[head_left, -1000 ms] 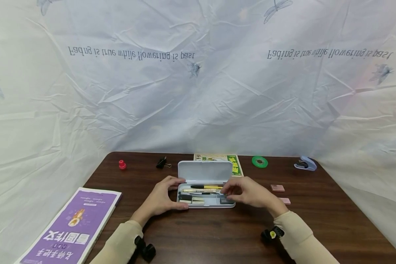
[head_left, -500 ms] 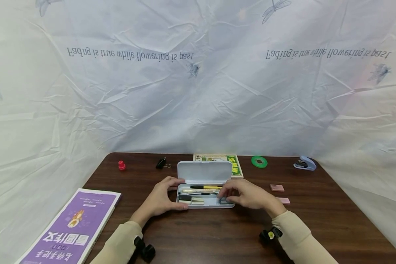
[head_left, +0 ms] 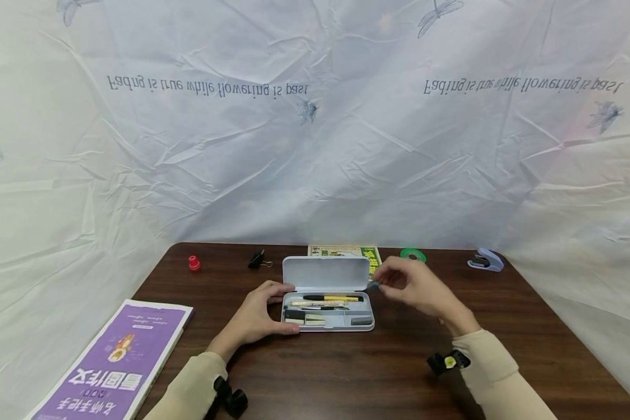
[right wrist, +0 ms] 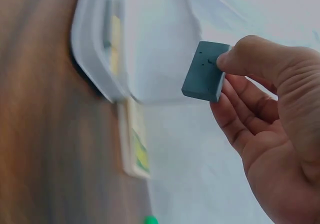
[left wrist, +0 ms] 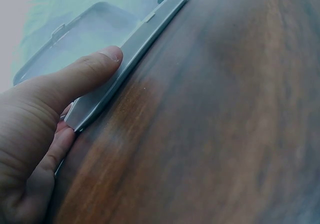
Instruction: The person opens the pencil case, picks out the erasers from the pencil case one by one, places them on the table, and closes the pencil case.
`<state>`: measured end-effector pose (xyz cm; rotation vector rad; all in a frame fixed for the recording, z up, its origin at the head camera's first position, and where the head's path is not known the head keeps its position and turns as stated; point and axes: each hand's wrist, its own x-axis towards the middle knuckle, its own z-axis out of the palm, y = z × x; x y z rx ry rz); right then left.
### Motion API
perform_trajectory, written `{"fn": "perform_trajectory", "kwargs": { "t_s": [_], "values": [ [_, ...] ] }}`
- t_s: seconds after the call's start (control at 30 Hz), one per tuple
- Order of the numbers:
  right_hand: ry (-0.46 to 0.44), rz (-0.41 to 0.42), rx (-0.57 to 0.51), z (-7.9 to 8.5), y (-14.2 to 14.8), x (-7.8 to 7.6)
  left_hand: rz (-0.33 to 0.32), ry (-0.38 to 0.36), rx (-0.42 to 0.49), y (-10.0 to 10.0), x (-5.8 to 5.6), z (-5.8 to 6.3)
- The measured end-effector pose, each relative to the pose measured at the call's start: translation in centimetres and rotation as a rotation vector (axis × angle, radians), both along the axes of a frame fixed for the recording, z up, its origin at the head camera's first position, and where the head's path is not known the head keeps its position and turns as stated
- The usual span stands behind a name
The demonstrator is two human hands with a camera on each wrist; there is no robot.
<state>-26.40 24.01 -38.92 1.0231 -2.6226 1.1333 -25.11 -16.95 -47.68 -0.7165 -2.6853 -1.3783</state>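
A white pencil case (head_left: pixel 336 328) lies on the table with its lid (head_left: pixel 325 274) raised. My left hand (head_left: pixel 254 312) grips its left end, thumb on the front wall and fingers at the back. Inside are a yellow-and-black pen (head_left: pixel 333 298), other pens, black-and-cream blocks (head_left: pixel 295 317) and a dark grey block (head_left: pixel 361 321) in the right compartment. Beyond the case's right end, my right hand (head_left: pixel 420 287) pinches a dark grey-green eraser (right wrist: pixel 205 71) between thumb and fingers, off the table. That eraser is mostly hidden by the fingers in the head view.
A purple book (head_left: pixel 115 356) lies at left. Along the back are a red stopper-like piece (head_left: pixel 193 263), a binder clip (head_left: pixel 257 259), a yellow-green booklet (head_left: pixel 371 254), a green tape roll (head_left: pixel 412 255) and a stapler (head_left: pixel 486 261). The right arm mostly hides pink blocks.
My right hand has lifted the eraser out of the pencil case's right compartment and moved up and to the right with it. The left hand keeps its grip on the case.
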Motion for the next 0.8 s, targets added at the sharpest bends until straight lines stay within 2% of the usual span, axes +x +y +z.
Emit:
{"fn": "perform_trajectory", "kwargs": {
  "t_s": [0.17, 0.33, 0.57, 0.7, 0.8],
  "values": [
    [0.057, -0.141, 0.018, 0.8, 3.0, -0.2, 0.001, 0.0, -0.003, 0.0, 0.0, -0.1],
    [0.07, -0.206, 0.034, -0.2, 5.0, -0.8, 0.002, 0.003, -0.003, 0.0, 0.0, -0.1],
    [0.057, -0.227, 0.144, -3.0, 5.7, -2.1, -0.004, 0.001, 0.005, -0.1, -0.1, -0.2],
    [-0.012, -0.218, 0.221, -3.7, 5.8, -2.4, -0.009, -0.001, 0.007, -0.1, -0.1, -0.2],
    [-0.067, -0.18, 0.258, -3.9, 5.7, -2.4, -0.007, -0.001, 0.006, -0.1, -0.1, -0.1]
  ]
}}
